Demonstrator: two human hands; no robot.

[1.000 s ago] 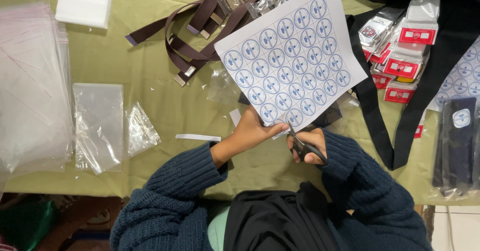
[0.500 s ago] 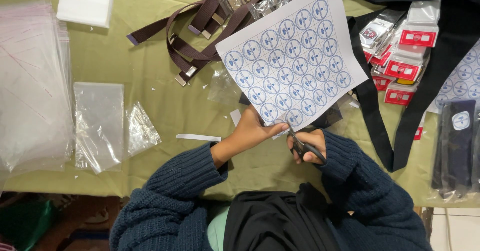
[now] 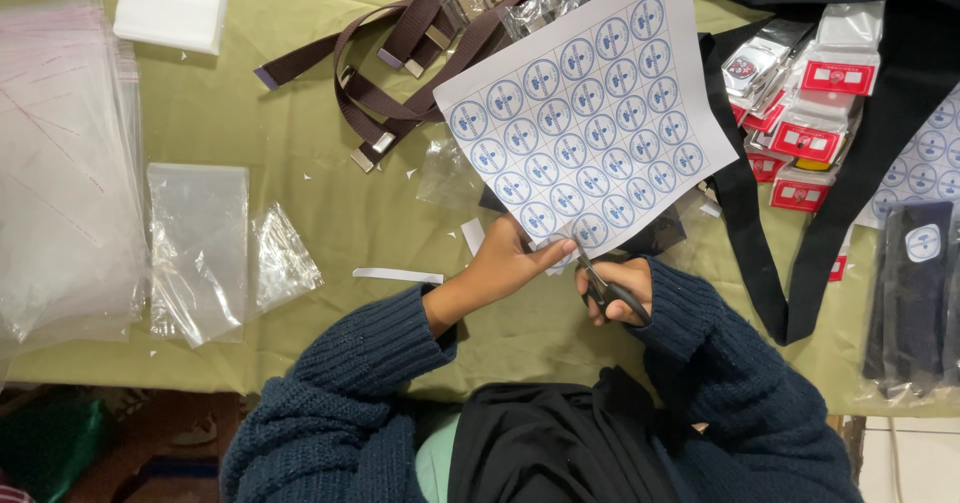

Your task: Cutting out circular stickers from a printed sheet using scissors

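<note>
My left hand (image 3: 508,261) pinches the near edge of a white paper sheet (image 3: 590,123) printed with rows of round blue emblems. It holds the sheet tilted up over the olive-green table (image 3: 300,153). In my right hand (image 3: 622,293) are black-handled scissors (image 3: 598,285), whose blades meet the sheet's lower edge right beside my left fingers. Both arms wear dark blue knitted sleeves.
Brown webbing straps with metal buckles (image 3: 400,73) lie beyond the sheet. Clear plastic bags (image 3: 200,248) and a taller stack of bags (image 3: 60,163) sit at the left. Small red-and-white packets (image 3: 810,113), black straps (image 3: 760,253) and a black pouch (image 3: 915,293) crowd the right. A cut paper strip (image 3: 397,276) lies near my left wrist.
The sheet and both hands have barely shifted. The scissors stay at the sheet's lower edge.
</note>
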